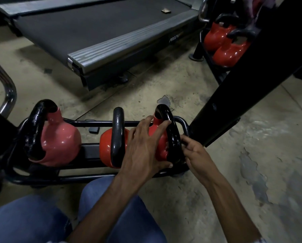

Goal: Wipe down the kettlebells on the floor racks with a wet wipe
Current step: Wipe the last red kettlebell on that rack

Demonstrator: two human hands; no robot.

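Your left hand (139,149) lies spread wide over the red body of the right-end kettlebell (157,131), fingers straight, the forefinger tip reaching its black handle (171,132) and the thumb tucked low against the bell's near side. Your right hand (196,156) sits on the other side of that handle, fingers curled in against it in a narrow grip. The frame does not show whether anything is pinched between your fingers and the metal.

That bell rests at the right end of the low black floor rack (94,122), just beside the middle red kettlebell (106,146), whose handle stands upright. Further left on the same rack, apart from those two, sits the pink kettlebell (62,139), tilted away from you.

Your knees, in blue jeans (111,207), are just this side of the rack. A black slanted post (243,85) rises right beside your right hand. Behind it, a second rack carries two more red kettlebells (217,38), touching each other. The treadmill deck (94,32) lies across the concrete floor (164,88) beyond.
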